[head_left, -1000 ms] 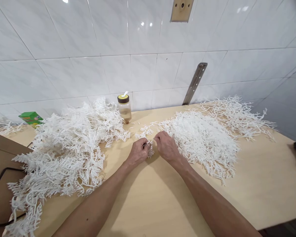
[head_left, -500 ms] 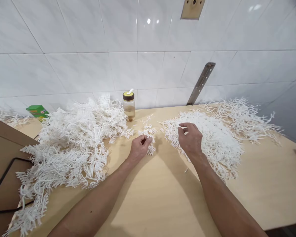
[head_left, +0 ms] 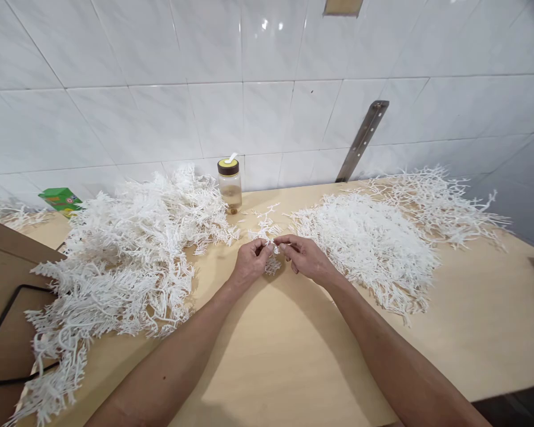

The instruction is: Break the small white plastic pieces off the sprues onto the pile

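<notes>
My left hand (head_left: 250,261) is closed on a small white branched plastic piece (head_left: 267,234) at the middle of the wooden table (head_left: 293,356). My right hand (head_left: 306,258) meets it from the right, its fingertips pinching the same piece. A big tangled heap of white branched pieces (head_left: 124,255) lies to the left. To the right lies a flatter heap of small white sticks (head_left: 369,243), with more branched pieces (head_left: 436,196) behind it.
A small jar with a brown-and-yellow lid (head_left: 229,185) stands at the tiled wall. A green box (head_left: 60,198) sits far left. A brown cardboard piece with a black cord (head_left: 2,308) lies at the left edge. A metal bracket (head_left: 360,142) leans on the wall.
My right hand went out over the right-hand heap of sticks half a second ago and has come back to the piece in my left hand. The left hand stayed in place.
</notes>
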### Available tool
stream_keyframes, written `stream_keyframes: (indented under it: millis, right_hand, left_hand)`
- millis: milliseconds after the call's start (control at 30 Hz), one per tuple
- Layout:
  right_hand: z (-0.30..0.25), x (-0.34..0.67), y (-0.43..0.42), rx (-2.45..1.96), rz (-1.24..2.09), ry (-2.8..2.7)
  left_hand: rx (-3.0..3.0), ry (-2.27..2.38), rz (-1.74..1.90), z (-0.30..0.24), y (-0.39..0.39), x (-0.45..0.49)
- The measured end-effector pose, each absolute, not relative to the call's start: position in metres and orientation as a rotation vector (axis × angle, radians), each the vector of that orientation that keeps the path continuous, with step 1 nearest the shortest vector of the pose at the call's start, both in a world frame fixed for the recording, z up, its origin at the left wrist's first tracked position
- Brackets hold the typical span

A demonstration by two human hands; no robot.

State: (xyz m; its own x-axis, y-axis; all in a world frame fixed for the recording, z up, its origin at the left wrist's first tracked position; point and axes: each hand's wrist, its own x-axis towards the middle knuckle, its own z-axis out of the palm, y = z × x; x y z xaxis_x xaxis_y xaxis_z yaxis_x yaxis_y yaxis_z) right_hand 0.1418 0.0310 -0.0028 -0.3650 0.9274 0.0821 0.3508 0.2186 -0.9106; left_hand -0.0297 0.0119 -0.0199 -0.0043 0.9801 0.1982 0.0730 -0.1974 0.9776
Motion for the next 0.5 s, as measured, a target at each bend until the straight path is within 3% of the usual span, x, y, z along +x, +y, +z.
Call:
stream_keyframes:
  millis: [500]
  right_hand:
    - [-0.0106, 0.133, 0.0334, -1.101, 1.56, -1.528]
  left_hand:
    - [1.424, 1.245, 1.412, -0.0263, 0.0124, -0.0287]
